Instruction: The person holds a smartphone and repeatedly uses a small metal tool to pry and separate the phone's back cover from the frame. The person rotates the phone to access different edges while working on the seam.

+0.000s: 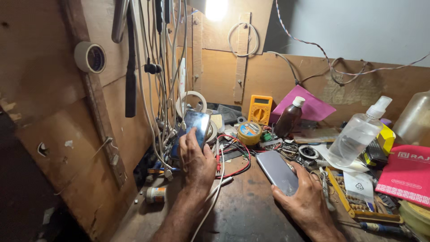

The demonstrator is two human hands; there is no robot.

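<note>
Two phones, one in each of your hands.
Left hand (pixel 195 157) grips the dark smartphone (pixel 195 127) upright; right hand (pixel 305 197) clasps the grey phone (pixel 277 170) flat, neither opened.

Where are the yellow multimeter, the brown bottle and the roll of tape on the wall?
yellow multimeter (pixel 260 109), head view, on its round dial.
brown bottle (pixel 288 120), head view, on its dark body.
roll of tape (pixel 89 57), head view, on its pale outer ring.

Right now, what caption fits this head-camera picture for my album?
Left hand holds a dark phone; right hand holds a grey phone over a cluttered bench.
</note>
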